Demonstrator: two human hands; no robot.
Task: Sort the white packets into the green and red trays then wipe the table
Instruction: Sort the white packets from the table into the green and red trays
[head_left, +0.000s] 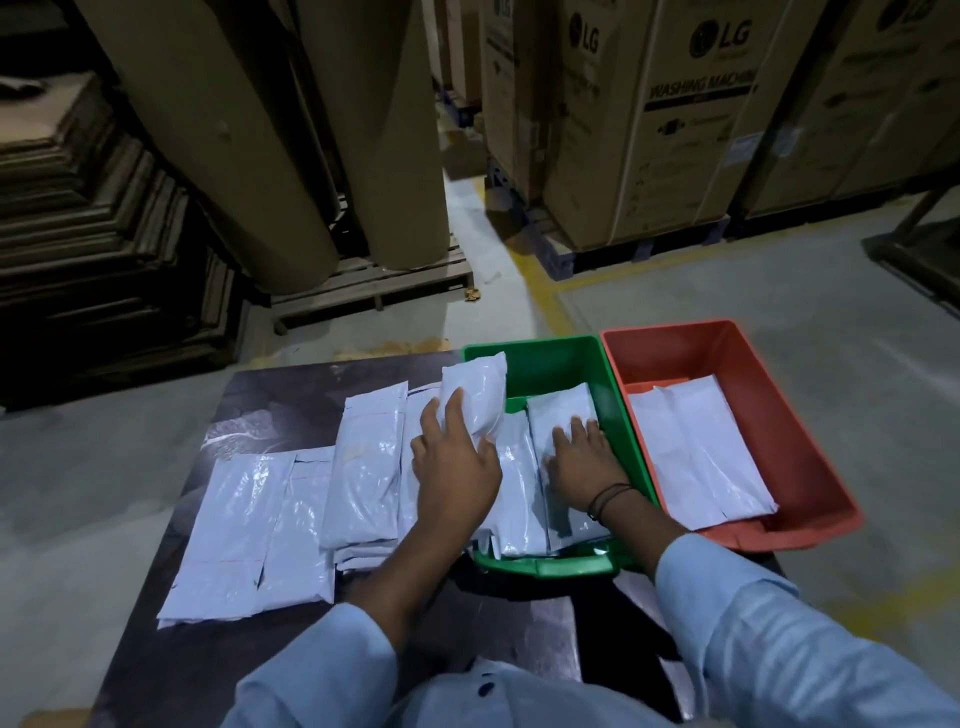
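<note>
White plastic packets (270, 509) lie flat in overlapping rows on the left of the dark table (291, 384). A raised packet (480, 384) tilts over the left rim of the green tray (550, 364). More lie inside it and in the red tray (675, 353) just right.

Tall cardboard cartons (670, 119) behind the table read "LG" and "WASHING MACHINE".

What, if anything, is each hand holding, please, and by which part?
The left hand grips a raised white packet by its lower end; the right hand holds nothing, resting flat on a packet in the green tray.
</note>
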